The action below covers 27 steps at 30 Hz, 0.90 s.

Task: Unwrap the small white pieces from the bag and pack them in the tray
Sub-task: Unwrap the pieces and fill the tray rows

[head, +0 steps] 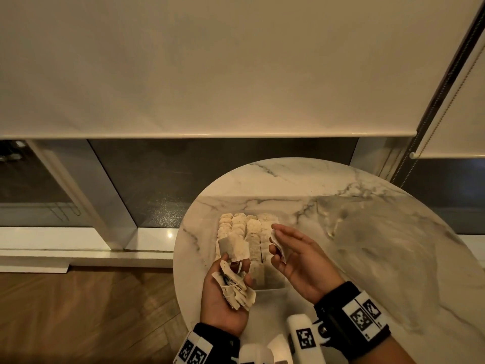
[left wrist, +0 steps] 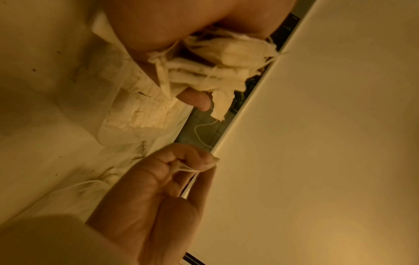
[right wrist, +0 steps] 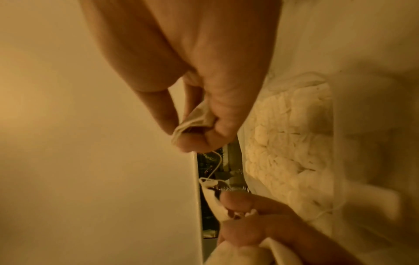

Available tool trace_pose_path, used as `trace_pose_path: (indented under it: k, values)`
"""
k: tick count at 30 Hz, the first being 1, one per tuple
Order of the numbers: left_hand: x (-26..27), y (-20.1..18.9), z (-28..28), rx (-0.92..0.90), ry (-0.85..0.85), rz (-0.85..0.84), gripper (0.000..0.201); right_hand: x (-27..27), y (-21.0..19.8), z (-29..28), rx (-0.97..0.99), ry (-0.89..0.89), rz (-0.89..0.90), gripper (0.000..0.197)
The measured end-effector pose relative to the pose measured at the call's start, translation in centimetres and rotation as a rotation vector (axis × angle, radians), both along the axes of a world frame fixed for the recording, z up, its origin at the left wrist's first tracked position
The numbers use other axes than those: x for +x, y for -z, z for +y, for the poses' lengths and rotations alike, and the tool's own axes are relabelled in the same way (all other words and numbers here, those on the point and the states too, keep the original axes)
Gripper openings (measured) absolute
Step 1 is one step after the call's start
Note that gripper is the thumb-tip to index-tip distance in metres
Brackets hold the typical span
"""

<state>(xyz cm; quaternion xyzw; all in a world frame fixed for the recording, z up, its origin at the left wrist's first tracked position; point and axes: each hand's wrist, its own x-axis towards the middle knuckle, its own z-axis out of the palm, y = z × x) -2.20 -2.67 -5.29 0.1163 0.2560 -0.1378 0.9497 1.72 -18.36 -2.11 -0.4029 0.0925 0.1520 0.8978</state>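
Observation:
My left hand grips a bundle of small white pieces with tangled strings, and one flat piece sticks up from its fingertips. In the left wrist view the bundle fills that hand. My right hand pinches a single crumpled white piece between thumb and fingers, just right of the left hand. A thin string hangs from it toward the bundle. Both hands hover over the clear tray, which holds rows of white pieces.
The tray stands on a round marble table. A crumpled clear plastic bag lies on the table to the right. Left of the table its edge drops to a wooden floor. A window with a roller blind is behind.

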Motion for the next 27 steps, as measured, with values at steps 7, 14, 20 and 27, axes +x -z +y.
trace_pose_path:
  k: [7, 14, 20, 27]
  values:
    - [0.5, 0.1, 1.6, 0.008, -0.081, 0.018, 0.026, 0.5, 1.0, -1.1, -0.61, 0.092, -0.242, 0.015]
    - [0.4, -0.4, 1.7, 0.087, -0.103, 0.008, 0.024, 1.6, 2.3, -1.2, -1.041, -0.096, -0.38, 0.009]
    - [0.4, -0.8, 2.1, 0.198, -0.117, 0.034, 0.035, 2.2, 2.1, -0.3, -1.095, -0.105, -0.367, 0.008]
    - [0.3, -0.9, 2.3, 0.21, -0.16, 0.07, 0.044, 3.2, 3.0, 0.7, -1.426, -0.401, -0.372, 0.02]
